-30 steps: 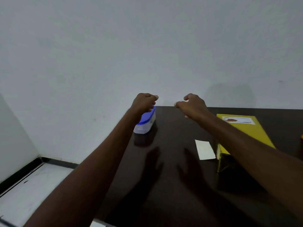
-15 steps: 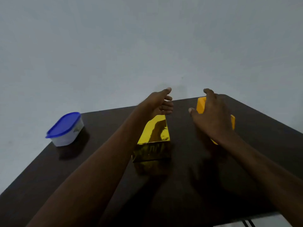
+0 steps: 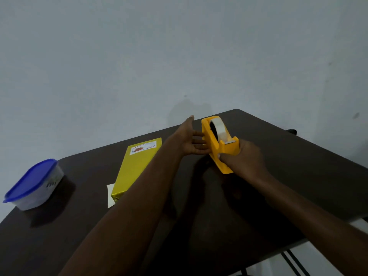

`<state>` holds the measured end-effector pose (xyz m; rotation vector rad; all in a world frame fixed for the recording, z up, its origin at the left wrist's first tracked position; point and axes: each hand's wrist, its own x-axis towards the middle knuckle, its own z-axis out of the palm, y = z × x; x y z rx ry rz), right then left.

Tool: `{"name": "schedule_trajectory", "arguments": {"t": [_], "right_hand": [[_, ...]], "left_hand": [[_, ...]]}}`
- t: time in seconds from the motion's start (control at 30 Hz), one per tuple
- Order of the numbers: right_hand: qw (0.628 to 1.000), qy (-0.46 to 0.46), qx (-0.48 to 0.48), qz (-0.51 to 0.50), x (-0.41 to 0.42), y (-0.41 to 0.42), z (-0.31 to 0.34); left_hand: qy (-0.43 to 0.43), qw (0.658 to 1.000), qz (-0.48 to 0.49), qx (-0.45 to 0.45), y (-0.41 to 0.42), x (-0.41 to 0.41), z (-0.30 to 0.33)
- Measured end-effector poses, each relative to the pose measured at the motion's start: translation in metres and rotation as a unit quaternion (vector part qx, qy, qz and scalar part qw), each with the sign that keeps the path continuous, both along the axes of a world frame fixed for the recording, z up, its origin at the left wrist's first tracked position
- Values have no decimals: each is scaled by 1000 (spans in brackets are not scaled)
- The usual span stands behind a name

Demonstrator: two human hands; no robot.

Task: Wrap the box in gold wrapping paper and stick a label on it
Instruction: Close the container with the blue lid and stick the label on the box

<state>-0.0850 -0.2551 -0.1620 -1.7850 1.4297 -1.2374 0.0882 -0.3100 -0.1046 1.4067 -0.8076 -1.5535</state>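
Tape dispenser (image 3: 218,145), yellow, lifted off the bench (image 3: 298,166) and gripped at its near end by the right hand (image 3: 244,158), fingers curled round the base below the cutter. Roll of clear tape (image 3: 219,127) seated in the dispenser's cradle, loose end apparently at the blade, though too small to tell for sure. Left hand (image 3: 192,141) just left of the dispenser, palm up, fingers straight and relaxed, holding nothing, fingertips at or nearly against the dispenser's side.

Gold-wrapped box (image 3: 136,168) flat on the bench, left of the dispenser and well apart from it, lying under the line of the left forearm. Label (image 3: 143,149) already stuck on the box's far end. White slip of paper (image 3: 110,195), probably label backing, poking out from under the box's near corner. Plastic container with a blue lid (image 3: 32,183) further left of the box, near the bench edge.

Task looks close to done: paper on, label on. Dispenser likely wanted for one last seam, or simply being moved aside.

Risks from here, as judgement only:
- Serrated blade close to the right hand's knuckles and the open left palm; a quick pull of tape could nick skin.
- Tape snapping back onto the roll if the free end is missed, costing time.
- Left forearm sweeping low over the box and dragging it, or creasing the foil.
- Tape landing across the label and spoiling it.
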Motion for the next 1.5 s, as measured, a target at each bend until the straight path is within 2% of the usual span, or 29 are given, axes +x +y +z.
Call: {"name": "schedule_trajectory", "arguments": {"t": [0.17,0.4,0.8,1.03,1.13,1.27,1.37,1.5], "right_hand": [[998,20,-30,-48,-11,-12,10],[996,13,-46,-71,-50,-38,14],[994,34,-30,-96,-110,-95,10],[993,60,-4,-103,-113,-106,1],[991,57,3,-120,-110,-101,7],[982,38,-96,-155,-95,-83,35],[981,41,-140,-130,-69,-69,52],[987,57,-143,-52,-23,-49,61]], "left_hand": [[9,1000,7,12,-8,-9,4],[16,999,-32,-3,-34,-52,14],[51,998,-14,-40,-82,-118,0],[42,998,-15,-51,-94,-120,-11],[21,997,-21,-66,-88,-111,-8],[-26,993,-7,-111,-71,-84,8],[-67,989,2,-134,-48,-51,22],[-155,975,20,-155,-11,-2,36]]}}
